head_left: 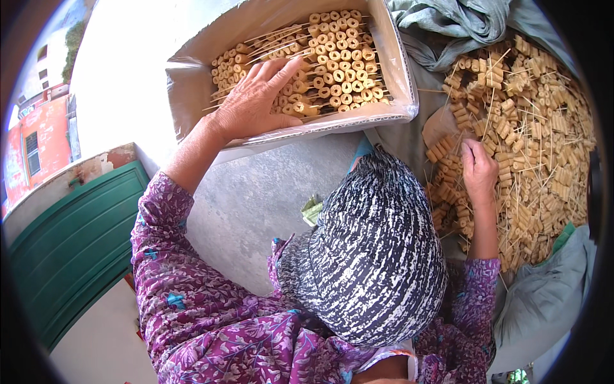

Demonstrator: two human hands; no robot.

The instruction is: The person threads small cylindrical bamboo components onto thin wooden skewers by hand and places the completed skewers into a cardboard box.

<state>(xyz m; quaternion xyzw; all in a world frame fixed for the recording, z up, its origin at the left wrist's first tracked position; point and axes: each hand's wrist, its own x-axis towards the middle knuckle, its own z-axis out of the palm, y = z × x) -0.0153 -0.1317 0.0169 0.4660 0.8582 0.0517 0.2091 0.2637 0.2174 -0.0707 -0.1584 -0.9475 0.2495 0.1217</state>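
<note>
Quick count: two hands, one cardboard box (387, 54), one big pile of skewers (543, 141), one cap. The skewers themselves? Way too many overlapping for me to count, both in the box and in the pile.

So the box sits under the left hand (259, 96), and the stacked skewers (339, 61) fill it from under that palm over to its right. The left hand is spread flat, palm down on them, thumb out to the side. The pile is around and mostly to the right of the right hand (480, 171), which has its fingers curled in at the near-side edge; can't tell if it's pinching a stick or just touching.

Looks-wise they're golden-tan, short ridged tubes threaded side by side on thin pale sticks. In the box they're in tidy rows with the hollow round ends showing; by the right hand it's a jumble, sticks poking every direction.

Materials: the box has a corrugated edge and shiny inner walls. There's a flat brown piece (440, 126) just left of the right hand, and crumpled grey cloth (467, 29) beyond it. Smooth grey floor (246, 198) between the hands, plus a streaky black-and-white cap (377, 256) nearer the body.
</note>
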